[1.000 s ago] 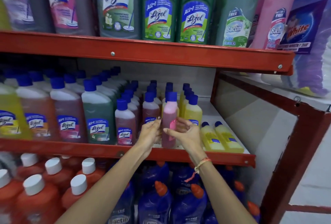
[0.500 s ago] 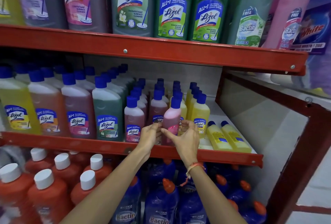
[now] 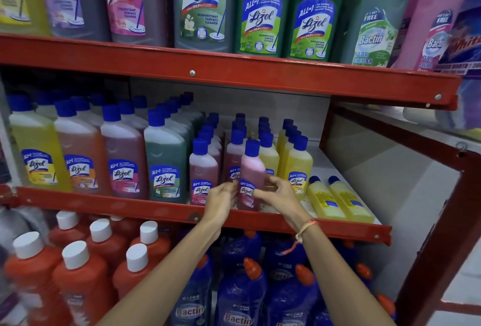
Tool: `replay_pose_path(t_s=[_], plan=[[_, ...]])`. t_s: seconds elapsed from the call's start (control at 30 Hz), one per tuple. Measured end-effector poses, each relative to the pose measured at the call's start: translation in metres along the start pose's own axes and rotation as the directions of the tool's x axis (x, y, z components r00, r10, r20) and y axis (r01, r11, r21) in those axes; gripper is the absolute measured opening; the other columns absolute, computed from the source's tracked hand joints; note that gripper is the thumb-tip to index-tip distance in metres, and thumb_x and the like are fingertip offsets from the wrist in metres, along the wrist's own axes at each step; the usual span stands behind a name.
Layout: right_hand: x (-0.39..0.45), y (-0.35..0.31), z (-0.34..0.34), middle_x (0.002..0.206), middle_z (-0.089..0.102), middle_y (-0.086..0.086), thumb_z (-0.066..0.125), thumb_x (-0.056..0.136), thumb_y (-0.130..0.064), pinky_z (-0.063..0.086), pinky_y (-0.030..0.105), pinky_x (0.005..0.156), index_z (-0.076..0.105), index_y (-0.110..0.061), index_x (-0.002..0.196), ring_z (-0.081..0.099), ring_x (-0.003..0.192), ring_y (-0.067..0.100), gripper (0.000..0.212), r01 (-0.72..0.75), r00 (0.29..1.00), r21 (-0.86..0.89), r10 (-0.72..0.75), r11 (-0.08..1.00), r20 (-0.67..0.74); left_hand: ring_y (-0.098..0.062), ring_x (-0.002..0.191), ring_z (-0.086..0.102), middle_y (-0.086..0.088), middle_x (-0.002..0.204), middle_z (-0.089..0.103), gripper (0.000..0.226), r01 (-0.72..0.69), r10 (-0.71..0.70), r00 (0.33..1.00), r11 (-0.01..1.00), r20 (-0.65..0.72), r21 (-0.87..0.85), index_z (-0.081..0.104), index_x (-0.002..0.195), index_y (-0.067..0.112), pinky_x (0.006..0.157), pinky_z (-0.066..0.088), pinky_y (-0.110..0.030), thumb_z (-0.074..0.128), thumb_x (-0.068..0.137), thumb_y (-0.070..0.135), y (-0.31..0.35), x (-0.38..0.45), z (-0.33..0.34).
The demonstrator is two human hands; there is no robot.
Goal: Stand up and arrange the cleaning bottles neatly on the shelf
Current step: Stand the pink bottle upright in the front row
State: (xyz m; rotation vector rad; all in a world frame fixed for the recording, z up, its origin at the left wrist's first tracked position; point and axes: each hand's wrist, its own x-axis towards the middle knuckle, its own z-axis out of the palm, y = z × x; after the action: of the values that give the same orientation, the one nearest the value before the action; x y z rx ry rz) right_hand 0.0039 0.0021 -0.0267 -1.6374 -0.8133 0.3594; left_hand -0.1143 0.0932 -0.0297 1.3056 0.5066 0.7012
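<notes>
Both hands are on one small pink plastic bottle with a blue screw cap (image 3: 251, 169), standing upright at the front edge of the middle red metal shelf (image 3: 156, 211). The left hand (image 3: 221, 195) cups its left side, fingers curled and close together against the lower label. The right hand (image 3: 279, 191) is on the right side, thumb and forefinger pinching toward the bottle near the label, the other fingers loosely bent; whether they press the plastic I cannot tell. An orange thread band (image 3: 304, 229) circles the right wrist.

The bottle stands in front of a row of small dark-pink bottles (image 3: 234, 153), between another small dark-pink blue-capped bottle (image 3: 203, 169) on its left and small upright yellow bottles (image 3: 298, 164) on its right. Two small yellow bottles lie flat (image 3: 338, 200) on the shelf board further right, caps pointing back, touching each other.

Left on the same shelf: bigger blue-capped bottles in yellow (image 3: 36, 153), orange-brown (image 3: 78, 161), maroon (image 3: 125, 164) and green (image 3: 166, 166).

Upper shelf holds large Lizol jugs, two of them green (image 3: 286, 13). Below, red bottles with white caps (image 3: 78, 273) on the left, dark blue Bactin bottles with orange nozzles (image 3: 242, 294) on the right.
</notes>
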Motion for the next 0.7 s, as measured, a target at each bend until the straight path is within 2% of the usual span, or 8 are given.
replay_pose_path(t_s=[0.07,0.17,0.33,0.37,0.43,0.5,0.6,0.7], plan=[[0.002,-0.003,-0.004,0.108,0.071,0.004,0.079,0.072,-0.004,0.059,0.042,0.088,0.064,-0.01,0.119,0.07,0.101,0.025,0.05,-0.013,0.999,-0.013,0.014,1.0,0.05,-0.02,0.119,0.055,-0.014,0.133,0.056,0.038,-0.003,0.003,1.0,1.0,0.0,0.024,0.05,0.129,0.001,0.101,0.041,-0.028,0.04,0.095,0.015,-0.001,-0.001,-0.004],[0.001,-0.008,-0.007,0.113,0.07,0.002,0.078,0.075,-0.003,0.061,0.032,0.079,0.061,-0.02,0.116,0.07,0.102,0.023,0.047,-0.03,0.989,0.044,0.023,0.999,0.149,-0.019,0.117,0.057,-0.006,0.125,0.062,0.035,-0.014,0.016,0.999,0.998,-0.033,0.057,0.056,0.124,0.006,0.107,0.04,-0.034,0.041,0.095,0.018,-0.002,-0.002,-0.008],[0.001,-0.005,-0.004,0.119,0.068,0.011,0.073,0.08,-0.001,0.061,0.023,0.076,0.057,-0.007,0.128,0.067,0.103,0.021,0.051,-0.026,0.987,0.109,0.008,0.994,0.163,-0.016,0.107,0.061,-0.007,0.119,0.067,0.026,-0.047,0.058,0.995,0.99,-0.077,0.136,0.068,0.103,0.02,0.107,0.042,-0.04,0.044,0.092,0.023,-0.002,-0.007,-0.013],[0.0,-0.004,-0.003,0.117,0.069,0.011,0.073,0.08,-0.001,0.06,0.022,0.076,0.057,-0.006,0.128,0.068,0.101,0.019,0.05,-0.02,0.987,0.115,0.002,0.993,0.16,-0.016,0.108,0.061,-0.003,0.114,0.068,0.025,-0.046,0.058,0.996,0.987,-0.073,0.156,0.069,0.098,0.026,0.107,0.042,-0.041,0.045,0.092,0.025,-0.002,-0.007,-0.014],[0.0,-0.002,-0.002,0.113,0.07,0.009,0.073,0.08,-0.001,0.059,0.019,0.076,0.058,-0.005,0.127,0.068,0.098,0.017,0.049,0.0,0.989,0.108,-0.015,0.994,0.145,-0.016,0.103,0.062,0.008,0.095,0.069,0.027,-0.046,0.061,0.996,0.978,-0.069,0.204,0.07,0.073,0.041,0.105,0.043,-0.044,0.047,0.086,0.036,-0.004,-0.008,-0.017],[-0.001,-0.001,-0.001,0.114,0.07,0.01,0.074,0.08,-0.001,0.058,0.018,0.077,0.058,-0.003,0.127,0.068,0.103,0.018,0.05,0.025,0.991,0.088,-0.036,0.996,0.129,-0.017,0.094,0.063,0.009,0.084,0.066,0.028,-0.053,0.077,0.994,0.961,-0.079,0.271,0.067,0.062,0.041,0.101,0.045,-0.049,0.045,0.079,0.046,-0.005,-0.01,-0.02],[-0.002,-0.002,-0.003,0.116,0.069,0.008,0.076,0.077,0.0,0.057,0.016,0.08,0.058,-0.004,0.128,0.067,0.102,0.015,0.054,0.041,0.995,0.065,-0.047,0.997,0.089,-0.02,0.094,0.065,0.002,0.094,0.071,0.028,-0.126,0.209,0.961,0.912,-0.179,0.39,0.066,0.089,0.03,0.095,0.049,-0.045,0.039,0.091,0.034,-0.007,-0.019,-0.012],[-0.005,-0.004,-0.02,0.116,0.069,0.007,0.078,0.076,-0.004,0.055,0.027,0.093,0.059,-0.004,0.127,0.067,0.105,0.015,0.055,0.054,0.997,0.023,-0.055,0.998,0.051,-0.014,0.092,0.063,0.004,0.099,0.069,0.025,-0.225,0.351,0.882,0.9,-0.314,0.373,0.059,0.104,0.022,0.085,0.047,-0.032,0.036,0.095,0.022,-0.009,-0.034,0.004]])
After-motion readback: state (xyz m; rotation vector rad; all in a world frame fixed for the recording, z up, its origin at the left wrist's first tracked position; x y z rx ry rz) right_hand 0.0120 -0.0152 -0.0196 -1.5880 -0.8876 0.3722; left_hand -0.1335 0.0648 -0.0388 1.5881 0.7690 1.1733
